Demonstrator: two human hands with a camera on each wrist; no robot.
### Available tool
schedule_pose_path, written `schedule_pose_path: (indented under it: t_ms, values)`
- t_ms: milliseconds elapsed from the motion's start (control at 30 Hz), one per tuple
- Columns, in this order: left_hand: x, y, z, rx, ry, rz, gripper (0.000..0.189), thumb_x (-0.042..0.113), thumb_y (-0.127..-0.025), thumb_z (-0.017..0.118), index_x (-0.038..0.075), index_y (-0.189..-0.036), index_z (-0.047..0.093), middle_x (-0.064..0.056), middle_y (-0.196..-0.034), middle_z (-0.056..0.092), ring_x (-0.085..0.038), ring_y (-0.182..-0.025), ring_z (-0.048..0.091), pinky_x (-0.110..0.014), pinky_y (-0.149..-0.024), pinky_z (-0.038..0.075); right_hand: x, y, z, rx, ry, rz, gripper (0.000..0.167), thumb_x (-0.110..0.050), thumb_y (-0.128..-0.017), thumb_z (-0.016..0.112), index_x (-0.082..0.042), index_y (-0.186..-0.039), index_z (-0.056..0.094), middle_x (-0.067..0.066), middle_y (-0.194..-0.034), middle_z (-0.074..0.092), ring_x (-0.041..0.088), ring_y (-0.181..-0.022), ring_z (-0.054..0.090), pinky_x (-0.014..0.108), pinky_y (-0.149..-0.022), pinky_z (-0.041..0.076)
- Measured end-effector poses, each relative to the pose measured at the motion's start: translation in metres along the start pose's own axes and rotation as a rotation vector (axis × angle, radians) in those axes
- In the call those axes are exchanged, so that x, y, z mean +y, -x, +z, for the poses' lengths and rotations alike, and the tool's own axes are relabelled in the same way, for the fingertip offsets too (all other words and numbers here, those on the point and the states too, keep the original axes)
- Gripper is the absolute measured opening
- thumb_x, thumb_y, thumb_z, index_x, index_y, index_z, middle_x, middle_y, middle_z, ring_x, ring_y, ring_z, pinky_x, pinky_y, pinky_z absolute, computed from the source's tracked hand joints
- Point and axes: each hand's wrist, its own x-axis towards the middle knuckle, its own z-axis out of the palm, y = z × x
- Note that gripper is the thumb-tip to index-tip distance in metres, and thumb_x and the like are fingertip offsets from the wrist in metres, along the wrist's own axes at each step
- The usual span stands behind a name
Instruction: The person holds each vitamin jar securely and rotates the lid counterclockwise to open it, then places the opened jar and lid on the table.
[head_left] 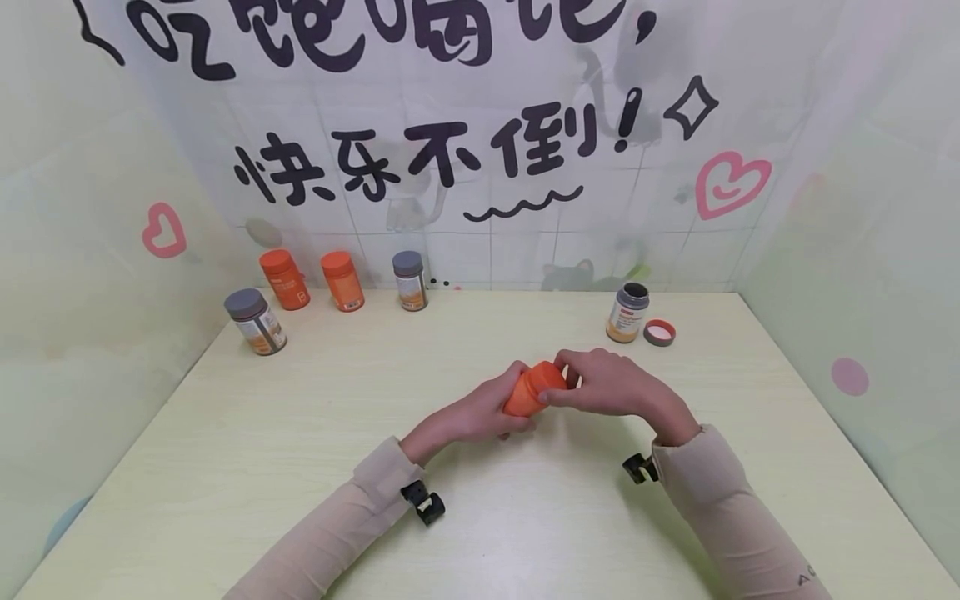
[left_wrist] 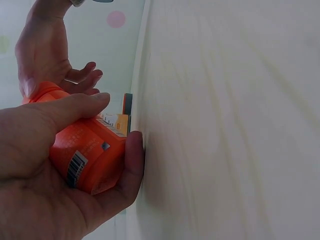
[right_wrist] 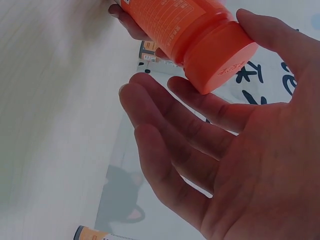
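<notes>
Over the middle of the table, my left hand (head_left: 480, 410) grips an orange bottle (left_wrist: 92, 150) round its body, and the bottle is tilted. Its orange cap (right_wrist: 220, 57) is on and points toward my right hand (head_left: 611, 383). The thumb and index finger of that hand pinch the cap from two sides, while the other fingers (right_wrist: 160, 165) are bent loosely beside it. A barcode shows on the bottle's side in the left wrist view. Part of the body is hidden behind my left thumb and palm.
At the back right stands an uncapped bottle (head_left: 626, 315) with a grey lid (head_left: 660, 333) lying upside down beside it. Back left are two orange bottles (head_left: 343, 283) and two grey-capped bottles (head_left: 257, 323). Printed cloth walls (head_left: 847, 250) enclose the pale table (head_left: 517, 533).
</notes>
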Motion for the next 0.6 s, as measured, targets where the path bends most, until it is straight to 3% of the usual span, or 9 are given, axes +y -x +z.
schedule_pose_path:
  t_ms: [200,600]
  values:
    - [-0.0018,-0.0009,0.0002,0.006,-0.006,0.004,0.050,0.005,-0.094,0.071,0.012,-0.131,0.039,-0.011,-0.106,0.055,-0.017,-0.067,0.057,-0.026,-0.059,0.053,-0.0004,0.0002,-0.0001,-0.015,-0.011,-0.009,0.044,-0.050,-0.092,0.068,-0.016,-0.119,0.060,-0.001,-0.096,0.070,0.015,-0.078,0.063,0.031,-0.070,0.052]
    - [-0.0007,-0.0006,0.0002,0.002,-0.014,-0.004,0.050,0.007,-0.094,0.072,0.013,-0.132,0.040,-0.010,-0.111,0.055,-0.019,-0.077,0.059,-0.027,-0.062,0.055,-0.0008,-0.0018,0.0027,0.021,-0.079,-0.061,0.045,-0.058,-0.094,0.065,-0.022,-0.120,0.059,0.000,-0.101,0.071,0.014,-0.083,0.065,0.032,-0.074,0.054]
